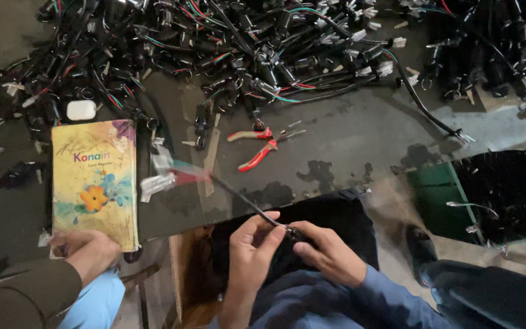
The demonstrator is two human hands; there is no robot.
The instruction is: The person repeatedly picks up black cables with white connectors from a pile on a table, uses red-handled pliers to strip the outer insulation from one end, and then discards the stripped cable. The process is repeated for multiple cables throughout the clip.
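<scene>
1. Head view: a thin black cable (245,201) is being pinched at its near end by the left hand (252,251), thumb and forefinger closed round it just above the lap.
2. The same end, where a small dark part (293,233) sits, is being gripped by the right hand (330,253), its fingers curled in and touching the left fingertips.
3. The cable is being held up off the table, slanting away to the upper left, where its far end with a white connector (156,184) and red-green wires is blurred over the dark tabletop (348,140).
4. Beyond the hands, a pair of red-handled pliers (257,146) is lying on the table with its handles spread, well apart from the cable.
5. Farther back, the table is being covered by a large heap of black wiring looms (245,49) with white plugs and coloured wires.
6. To the left, a yellow flowered notebook (95,183) is being touched at its near edge by another person's hand (86,253) in a dark sleeve.
7. A small white case (81,110) is lying just beyond the notebook.
8. To the right, a green crate (436,195) holding dark parts is standing below the table edge.
</scene>
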